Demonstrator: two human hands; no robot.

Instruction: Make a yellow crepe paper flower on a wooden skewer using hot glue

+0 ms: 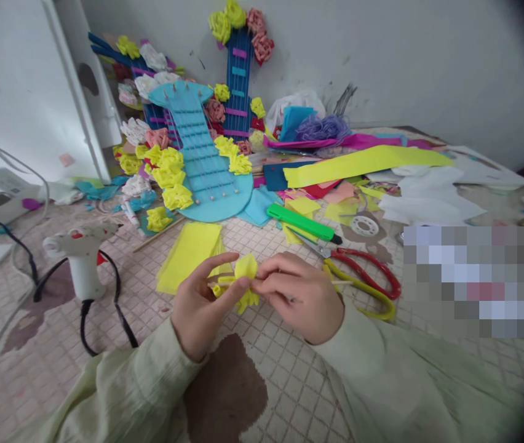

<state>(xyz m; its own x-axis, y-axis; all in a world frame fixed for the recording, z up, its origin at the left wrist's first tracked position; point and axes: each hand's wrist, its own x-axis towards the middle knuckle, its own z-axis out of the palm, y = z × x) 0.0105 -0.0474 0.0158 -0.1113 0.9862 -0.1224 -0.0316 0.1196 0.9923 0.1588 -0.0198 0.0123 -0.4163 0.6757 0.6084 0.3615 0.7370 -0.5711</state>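
A small yellow paper flower [246,267] is between my two hands, low in the middle of the view. My left hand [211,292] pinches its left side between thumb and fingers. My right hand [301,294] is closed at the flower's right side, its fingertips touching the paper; a thin wooden stick [342,282] shows beyond it. Yellow paper sheets [190,255] lie just behind my left hand. Scissors [368,271] with red and yellow handles lie open beside my right hand.
A white glue gun [82,264] with a black cord stands at the left. Behind are a light-blue paper guitar shape [202,154] with yellow flowers, a green cutter [301,223], a tape roll [364,226], a yellow strip [368,165] and white paper scraps [432,200].
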